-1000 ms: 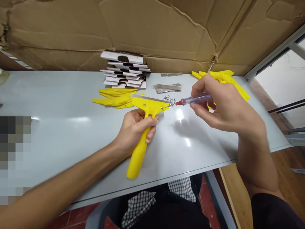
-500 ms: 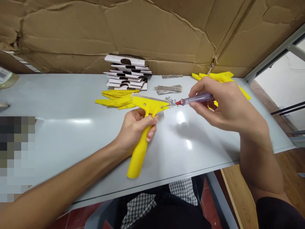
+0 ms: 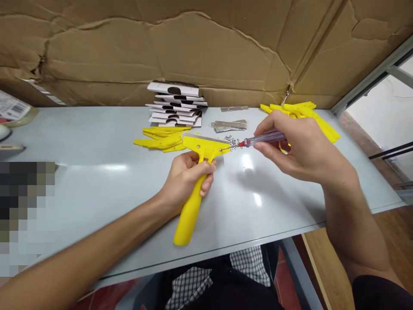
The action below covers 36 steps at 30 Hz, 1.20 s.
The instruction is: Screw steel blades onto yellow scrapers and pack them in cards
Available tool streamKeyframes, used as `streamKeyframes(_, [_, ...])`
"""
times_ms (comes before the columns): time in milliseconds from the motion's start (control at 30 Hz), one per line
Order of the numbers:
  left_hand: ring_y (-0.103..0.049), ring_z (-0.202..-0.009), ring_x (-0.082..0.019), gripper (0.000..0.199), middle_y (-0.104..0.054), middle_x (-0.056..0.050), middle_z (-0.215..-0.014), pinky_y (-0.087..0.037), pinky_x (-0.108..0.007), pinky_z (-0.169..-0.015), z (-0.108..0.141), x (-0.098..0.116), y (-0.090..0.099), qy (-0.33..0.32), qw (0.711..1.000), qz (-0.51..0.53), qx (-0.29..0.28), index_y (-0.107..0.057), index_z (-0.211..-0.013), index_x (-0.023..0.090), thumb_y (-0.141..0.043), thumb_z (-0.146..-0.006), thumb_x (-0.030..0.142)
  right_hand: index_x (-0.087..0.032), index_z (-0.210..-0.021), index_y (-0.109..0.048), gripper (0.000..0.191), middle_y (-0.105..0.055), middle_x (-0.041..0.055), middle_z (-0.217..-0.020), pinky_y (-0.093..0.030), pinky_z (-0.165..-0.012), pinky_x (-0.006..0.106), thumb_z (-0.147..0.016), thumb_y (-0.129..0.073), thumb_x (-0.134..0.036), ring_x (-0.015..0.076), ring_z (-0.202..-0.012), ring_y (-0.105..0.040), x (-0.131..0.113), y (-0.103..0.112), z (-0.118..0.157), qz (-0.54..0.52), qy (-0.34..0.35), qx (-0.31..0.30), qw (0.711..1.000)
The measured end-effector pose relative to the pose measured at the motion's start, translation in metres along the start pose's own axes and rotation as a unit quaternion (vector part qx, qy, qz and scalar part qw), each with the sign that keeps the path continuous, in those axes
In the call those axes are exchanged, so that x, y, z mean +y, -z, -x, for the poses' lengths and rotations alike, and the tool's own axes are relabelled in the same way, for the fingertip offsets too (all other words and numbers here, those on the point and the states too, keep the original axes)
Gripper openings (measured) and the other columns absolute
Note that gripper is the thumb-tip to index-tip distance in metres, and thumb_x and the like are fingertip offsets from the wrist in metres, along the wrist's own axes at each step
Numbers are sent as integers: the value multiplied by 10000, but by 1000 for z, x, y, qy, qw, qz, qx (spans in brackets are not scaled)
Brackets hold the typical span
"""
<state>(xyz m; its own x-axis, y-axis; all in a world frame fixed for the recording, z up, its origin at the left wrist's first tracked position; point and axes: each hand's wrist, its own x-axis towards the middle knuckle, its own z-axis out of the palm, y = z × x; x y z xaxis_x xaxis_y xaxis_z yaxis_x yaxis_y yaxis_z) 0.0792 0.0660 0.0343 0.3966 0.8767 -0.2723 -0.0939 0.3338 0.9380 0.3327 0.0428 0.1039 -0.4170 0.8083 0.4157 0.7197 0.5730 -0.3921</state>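
My left hand (image 3: 192, 174) is closed round the neck of a yellow scraper (image 3: 189, 219), whose head points away from me with a thin metal blade along its far edge. Two screw spots show on the head. In my right hand (image 3: 293, 150) I grip a screwdriver (image 3: 263, 138) with a clear purplish handle and a red collar. Its thin tip meets the screw at the right end of the scraper head. Just behind that end lies a small heap of screws (image 3: 232, 141). Metal blades (image 3: 229, 125) lie beyond the heap.
A stack of folded white and black cards (image 3: 176, 103) stands at the back by the cardboard wall (image 3: 155, 47). Yellow plastic pieces (image 3: 158, 140) lie left of the scraper, and yellow scraper parts (image 3: 322, 122) lie at the right back. A labelled container (image 3: 16, 110) sits far left.
The view has shifted slightly, so everything sits a little lower. Both hands keep their grips, and the screwdriver tip stays at the same right-hand screw.
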Motion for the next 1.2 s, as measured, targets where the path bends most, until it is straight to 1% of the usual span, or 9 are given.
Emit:
streamKeyframes(133, [-382, -350, -86, 219, -499, 32, -432, -303, -221, -375, 1, 0, 0, 2, 1000, 4, -1, -604, -732, 192, -799, -717, 290, -245, -1015, -636, 111, -694, -15, -719, -479, -636, 362, -1031, -668, -350, 205, -643, -674, 0, -1, -2, 47, -6, 15, 999])
streamKeyframes(267, [-389, -347, -83, 239, -497, 35, -434, -304, -217, -369, 0, -1, 1, 3, 1000, 10, 1, -593, -715, 194, -815, -706, 280, -272, -1140, -611, 197, -739, 2, -840, -491, -640, 402, -962, -696, -261, 219, -631, -663, -3, 2, 0, 41, -17, -9, 999])
streamKeyframes(367, [-398, -346, -80, 222, -508, 34, -437, -300, -208, -369, -1, -3, 2, 6, 1000, 18, 4, -617, -734, 185, -821, -708, 268, -275, -1107, -628, 166, -767, 21, -890, -508, -654, 398, -966, -683, -206, 232, -700, -705, -2, 2, 1, 29, -19, -20, 999])
streamKeyframes(500, [-398, -345, -78, 222, -511, 34, -437, -303, -206, -367, -1, -3, 3, 7, 1000, 23, 3, -626, -739, 182, -827, -711, 272, -257, -1015, -633, 78, -691, -13, -718, -450, -622, 366, -1026, -672, -323, 221, -656, -685, 0, 0, -1, 53, -12, 2, 999])
streamKeyframes(733, [-397, -344, -75, 227, -512, 38, -433, -302, -200, -368, 0, -4, 5, 12, 1000, 27, 4, -629, -739, 183, -831, -707, 280, -289, -1182, -633, 153, -654, -27, -718, -447, -632, 384, -1031, -645, -266, 222, -607, -633, -3, 3, 5, 43, -27, -43, 998])
streamKeyframes(900, [-397, -348, -74, 229, -507, 41, -431, -300, -197, -372, -2, -4, 4, 14, 1000, 27, 6, -610, -735, 191, -818, -711, 284, -229, -1067, -667, 111, -607, -28, -665, -371, -617, 335, -1053, -664, -339, 195, -585, -571, -2, 0, 1, 79, -29, -15, 996])
streamKeyframes(1033, [-397, -347, -73, 227, -508, 44, -428, -307, -198, -375, -2, -3, 3, 7, 1000, 23, 1, -614, -748, 185, -818, -711, 278, -219, -861, -659, 351, -547, -23, -583, -294, -609, 336, -1101, -611, -470, 163, -534, -454, -3, -2, -2, 114, -28, -12, 993])
streamKeyframes(1100, [-393, -344, -74, 221, -507, 44, -426, -304, -201, -373, -1, -3, 3, 6, 1000, 21, 0, -614, -748, 184, -810, -715, 282, -223, -924, -671, 289, -527, -33, -583, -295, -616, 340, -1084, -616, -458, 164, -537, -437, -4, -2, -1, 112, -41, -25, 993])
streamKeyframes(1200, [-385, -339, -73, 226, -505, 42, -423, -295, -203, -369, -1, -3, 2, 6, 1000, 20, -1, -615, -742, 182, -812, -711, 289, -232, -1101, -645, 174, -651, -9, -765, -360, -637, 352, -958, -689, -322, 185, -604, -518, -6, 2, 1, 93, -37, -37, 994])
